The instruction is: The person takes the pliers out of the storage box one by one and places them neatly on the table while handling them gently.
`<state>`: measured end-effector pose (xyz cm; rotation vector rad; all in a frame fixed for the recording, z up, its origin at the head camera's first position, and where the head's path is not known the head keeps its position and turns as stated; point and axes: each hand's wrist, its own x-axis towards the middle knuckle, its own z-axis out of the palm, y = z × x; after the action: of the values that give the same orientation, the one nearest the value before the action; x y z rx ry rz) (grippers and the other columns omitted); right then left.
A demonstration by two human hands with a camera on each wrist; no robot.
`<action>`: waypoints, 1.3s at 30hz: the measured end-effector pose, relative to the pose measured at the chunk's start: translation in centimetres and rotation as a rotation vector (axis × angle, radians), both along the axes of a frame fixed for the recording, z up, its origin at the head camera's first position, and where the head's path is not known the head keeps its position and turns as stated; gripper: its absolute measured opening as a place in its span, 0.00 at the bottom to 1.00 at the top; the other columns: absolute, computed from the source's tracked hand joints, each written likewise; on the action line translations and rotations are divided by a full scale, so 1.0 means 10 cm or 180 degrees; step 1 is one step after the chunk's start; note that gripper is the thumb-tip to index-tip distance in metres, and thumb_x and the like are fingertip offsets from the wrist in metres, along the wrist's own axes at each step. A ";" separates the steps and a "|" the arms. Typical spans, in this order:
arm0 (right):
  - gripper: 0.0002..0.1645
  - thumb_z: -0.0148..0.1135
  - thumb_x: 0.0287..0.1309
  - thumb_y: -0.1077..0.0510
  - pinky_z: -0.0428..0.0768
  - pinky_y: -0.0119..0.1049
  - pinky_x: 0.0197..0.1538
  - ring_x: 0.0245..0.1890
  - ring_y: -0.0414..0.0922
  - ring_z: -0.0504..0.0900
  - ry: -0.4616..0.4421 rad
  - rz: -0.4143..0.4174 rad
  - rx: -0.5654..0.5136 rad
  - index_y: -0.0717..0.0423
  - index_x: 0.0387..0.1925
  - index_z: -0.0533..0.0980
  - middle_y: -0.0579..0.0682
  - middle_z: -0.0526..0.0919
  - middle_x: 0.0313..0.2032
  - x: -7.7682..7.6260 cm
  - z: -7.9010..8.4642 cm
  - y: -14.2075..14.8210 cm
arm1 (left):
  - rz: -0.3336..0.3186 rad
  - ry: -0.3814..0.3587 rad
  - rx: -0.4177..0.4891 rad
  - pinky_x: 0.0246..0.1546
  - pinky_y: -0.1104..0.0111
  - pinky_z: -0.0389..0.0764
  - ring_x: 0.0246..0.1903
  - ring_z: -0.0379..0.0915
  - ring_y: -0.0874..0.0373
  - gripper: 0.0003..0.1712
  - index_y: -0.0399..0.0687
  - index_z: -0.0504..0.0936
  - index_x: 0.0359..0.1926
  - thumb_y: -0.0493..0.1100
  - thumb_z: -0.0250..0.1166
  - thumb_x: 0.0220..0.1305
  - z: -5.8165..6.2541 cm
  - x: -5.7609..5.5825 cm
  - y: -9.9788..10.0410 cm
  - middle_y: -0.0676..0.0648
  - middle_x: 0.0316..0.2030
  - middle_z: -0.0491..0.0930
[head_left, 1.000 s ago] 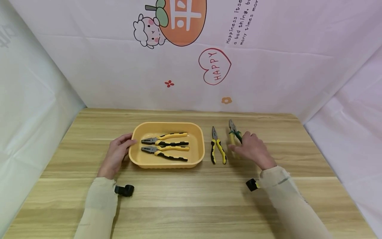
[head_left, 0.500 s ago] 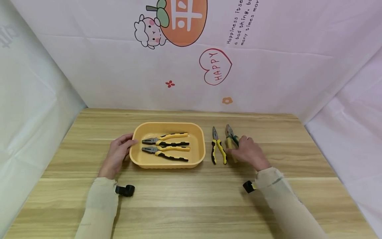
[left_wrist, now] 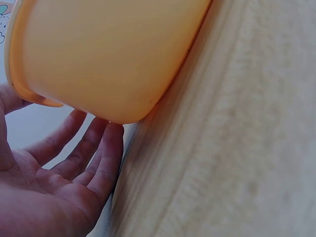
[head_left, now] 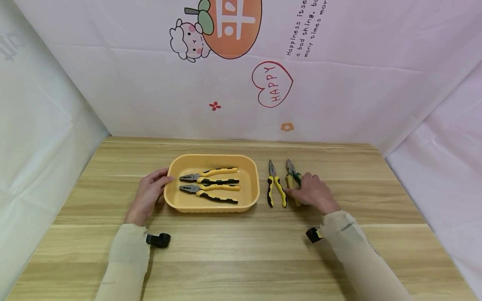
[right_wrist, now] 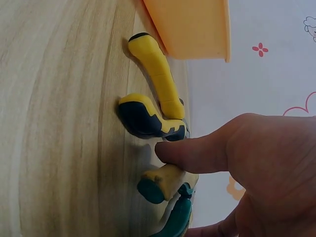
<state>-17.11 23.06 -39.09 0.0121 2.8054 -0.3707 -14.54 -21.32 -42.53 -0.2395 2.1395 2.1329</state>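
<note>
1. One hand, the left hand (head_left: 146, 196), is pinching the tray (head_left: 211, 210) by its left rim.
2. The right hand (head_left: 314, 195) is gripping green-and-beige pliers (head_left: 289, 181) toward the far edge of the desk (head_left: 233, 267).
3. Securing them is seemingly the step; lifting would be needing both handles squeezed.

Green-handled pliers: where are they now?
In the head view, the green-handled pliers are right of centre, held by the right hand, just right of the yellow-and-black pliers lying outside the tray.

right hand (head_left: 314, 193) and green-handled pliers (head_left: 290, 180) now nearer the tray (head_left: 211, 209)
</note>
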 end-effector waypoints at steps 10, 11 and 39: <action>0.34 0.65 0.62 0.38 0.76 0.44 0.27 0.30 0.55 0.74 0.0034 0.0044 0.0061 0.69 0.36 0.70 0.66 0.74 0.37 -0.01 -0.02 -0.01 | -0.0015 -0.0018 -0.0045 0.50 0.77 0.80 0.51 0.77 0.66 0.32 0.32 0.64 0.73 0.43 0.58 0.76 0.00 0.00 0.00 0.33 0.68 0.66; 0.34 0.65 0.62 0.38 0.76 0.45 0.28 0.31 0.55 0.74 0.0036 0.0046 0.0074 0.69 0.36 0.70 0.66 0.74 0.37 0.00 -0.02 -0.01 | -0.0016 -0.0016 -0.0042 0.50 0.77 0.80 0.51 0.77 0.66 0.32 0.32 0.64 0.73 0.43 0.58 0.76 0.00 0.00 0.00 0.33 0.68 0.66; 0.41 0.62 0.65 0.37 0.77 0.51 0.33 0.34 0.58 0.74 0.0004 -0.0007 0.0201 0.76 0.48 0.68 0.69 0.71 0.42 0.05 -0.01 -0.04 | -0.0031 -0.0004 -0.0048 0.49 0.78 0.79 0.52 0.76 0.65 0.31 0.32 0.63 0.74 0.42 0.57 0.77 0.00 0.01 0.00 0.32 0.68 0.65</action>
<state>-16.61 22.69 -39.24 0.0290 2.8173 -0.2826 -14.48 -21.36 -42.51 -0.2312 2.1523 2.1114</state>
